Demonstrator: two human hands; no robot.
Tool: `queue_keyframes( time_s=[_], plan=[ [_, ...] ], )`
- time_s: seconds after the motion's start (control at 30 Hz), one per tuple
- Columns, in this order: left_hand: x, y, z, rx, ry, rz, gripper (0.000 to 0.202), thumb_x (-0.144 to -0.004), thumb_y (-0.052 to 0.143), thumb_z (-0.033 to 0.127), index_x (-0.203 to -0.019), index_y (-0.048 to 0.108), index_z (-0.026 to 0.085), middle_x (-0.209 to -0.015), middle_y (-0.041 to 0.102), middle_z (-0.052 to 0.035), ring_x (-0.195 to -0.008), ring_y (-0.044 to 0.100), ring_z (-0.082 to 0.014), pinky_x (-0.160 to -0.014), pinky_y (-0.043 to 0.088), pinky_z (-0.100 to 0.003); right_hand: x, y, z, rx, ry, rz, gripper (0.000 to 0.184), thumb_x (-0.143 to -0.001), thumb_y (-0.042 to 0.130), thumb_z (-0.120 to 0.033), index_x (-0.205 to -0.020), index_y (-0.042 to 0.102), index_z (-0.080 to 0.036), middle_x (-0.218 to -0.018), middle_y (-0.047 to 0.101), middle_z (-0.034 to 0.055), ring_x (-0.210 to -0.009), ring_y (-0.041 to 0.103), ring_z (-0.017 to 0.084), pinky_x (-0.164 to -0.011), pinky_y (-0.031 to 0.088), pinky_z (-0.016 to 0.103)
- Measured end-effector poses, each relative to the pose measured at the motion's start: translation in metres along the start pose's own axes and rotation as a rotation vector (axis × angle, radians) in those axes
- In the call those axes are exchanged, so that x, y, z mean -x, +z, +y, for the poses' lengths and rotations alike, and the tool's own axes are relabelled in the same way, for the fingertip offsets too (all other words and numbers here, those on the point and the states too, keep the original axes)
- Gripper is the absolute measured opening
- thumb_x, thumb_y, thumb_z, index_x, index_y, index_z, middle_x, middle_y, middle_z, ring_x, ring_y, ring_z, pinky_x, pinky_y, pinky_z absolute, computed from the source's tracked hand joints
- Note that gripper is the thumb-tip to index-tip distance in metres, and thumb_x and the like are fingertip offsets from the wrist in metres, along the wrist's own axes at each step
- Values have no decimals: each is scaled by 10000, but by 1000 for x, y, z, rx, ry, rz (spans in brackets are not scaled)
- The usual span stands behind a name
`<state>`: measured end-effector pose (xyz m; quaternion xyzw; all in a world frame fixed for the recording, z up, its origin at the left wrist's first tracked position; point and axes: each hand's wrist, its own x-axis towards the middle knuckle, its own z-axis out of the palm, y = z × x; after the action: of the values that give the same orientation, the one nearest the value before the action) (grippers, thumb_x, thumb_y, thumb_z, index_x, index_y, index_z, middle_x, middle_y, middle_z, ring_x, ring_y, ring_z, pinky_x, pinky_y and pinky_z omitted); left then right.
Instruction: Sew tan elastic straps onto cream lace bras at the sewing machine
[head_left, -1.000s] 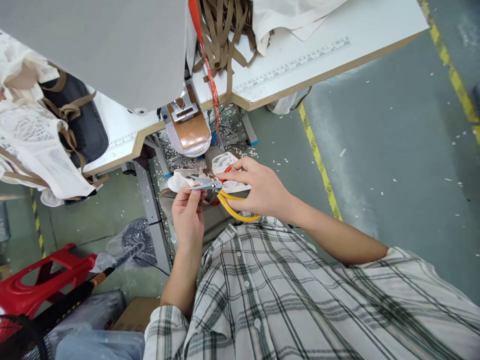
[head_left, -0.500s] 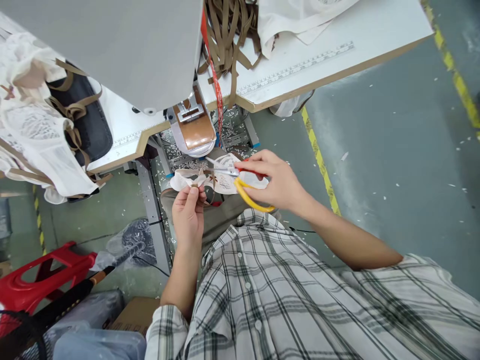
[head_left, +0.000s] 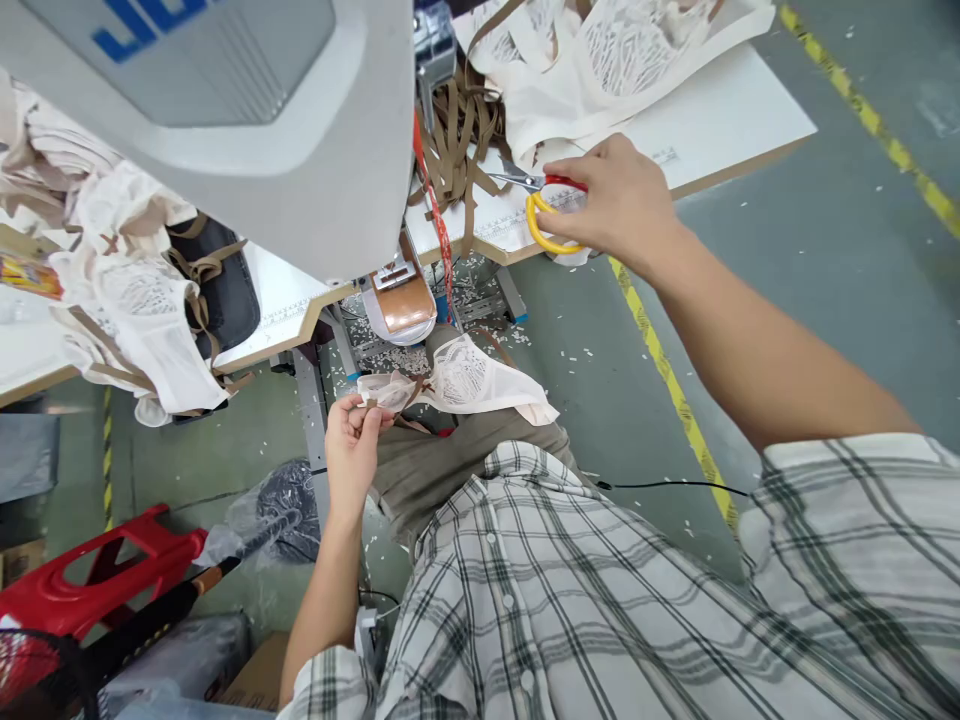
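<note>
A white lace bra (head_left: 480,378) with brown straps lies across my lap, in front of the sewing machine. My left hand (head_left: 352,440) pinches its left end between thumb and fingers. Above the right part of the table, my right hand (head_left: 619,195) holds scissors (head_left: 551,215) with one red and one yellow handle loop. Their blades point left, near a heap of brown straps (head_left: 457,140). Just beyond my lap is the machine's sewing bed (head_left: 405,312), with a brown plate and a metal presser foot.
The grey-white sewing machine head (head_left: 300,130) overhangs the table. More white bras lie at the right (head_left: 600,75) and in a pile at the left (head_left: 135,300). A red plastic stool (head_left: 97,570) and a plastic-wrapped object (head_left: 281,510) are at lower left.
My right hand has carried the scissors away from the bra, up and right over the table. My left hand still grips the bra's end, and more of the bra now shows.
</note>
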<state>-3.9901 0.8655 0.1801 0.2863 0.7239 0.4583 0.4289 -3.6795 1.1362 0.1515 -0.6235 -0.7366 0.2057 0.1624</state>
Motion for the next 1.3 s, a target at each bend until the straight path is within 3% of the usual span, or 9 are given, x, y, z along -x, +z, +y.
queue_keyframes(
  time_s=[0.1,0.2,0.27,0.37,0.67,0.87,1.03,1.1,1.3],
  plan=[
    [-1,-5,6,155,-114,-44,388,-725,839,395,-949,636,151,-780,747,-38,-619,665,-107,-624,524,-208,1,3,-12,28,-104,107,823,-827,503,-627,-1282,623,48,-1344,577,210,-1275,507,309,-959,377,442],
    [4,1,10,270,-185,-47,371,-680,874,366,-916,682,152,-760,740,-32,-585,632,-93,-599,507,-201,59,20,-50,-195,-281,245,413,-897,642,-438,-1151,713,-119,-1101,707,150,-1090,616,244,-925,467,420],
    [8,8,12,291,-188,-54,340,-693,869,356,-918,705,160,-765,740,-33,-601,637,-98,-614,512,-209,108,36,-80,-392,-509,-11,202,-922,635,-391,-1025,738,-252,-962,742,37,-876,666,174,-791,530,341],
    [13,17,13,307,-161,-45,299,-709,859,366,-898,726,176,-778,734,-25,-624,638,-104,-630,517,-218,155,62,-116,-561,-612,-178,245,-949,597,-426,-1065,733,-259,-1032,746,32,-909,690,161,-770,545,294],
    [16,30,12,210,-89,-33,264,-777,805,376,-917,729,165,-827,718,-29,-678,634,-108,-676,528,-224,155,87,-134,-564,-618,-102,257,-996,467,-280,-919,703,-213,-925,735,41,-849,651,149,-720,467,268],
    [12,5,9,-179,80,5,313,-911,653,364,-1174,590,206,-775,713,-9,-675,659,-130,-715,532,-243,130,106,-84,-703,-155,-90,206,-942,499,-312,-791,592,-207,-763,608,16,-711,546,146,-679,411,277],
    [-4,-51,6,-909,251,-136,222,-915,561,335,-1050,697,223,-973,764,-73,-867,716,-230,-784,518,-304,76,139,-56,-1359,521,-565,456,-982,453,-549,-767,592,-171,-681,579,11,-626,546,117,-621,477,236],
    [-12,-69,2,-1139,258,-210,255,-900,560,349,-1075,681,209,-987,757,-88,-875,714,-262,-785,519,-335,45,151,-61,-1684,795,-626,445,-988,440,-544,-876,597,-143,-792,646,65,-737,619,143,-675,548,255],
    [-10,-91,-3,-1639,274,-553,330,-860,522,133,-1178,604,101,-1019,705,-157,-943,675,-276,-835,508,-353,-24,160,-52,-1933,947,-238,362,-1056,217,-301,-893,518,-183,-737,571,8,-722,593,98,-671,555,191]
  ],
)
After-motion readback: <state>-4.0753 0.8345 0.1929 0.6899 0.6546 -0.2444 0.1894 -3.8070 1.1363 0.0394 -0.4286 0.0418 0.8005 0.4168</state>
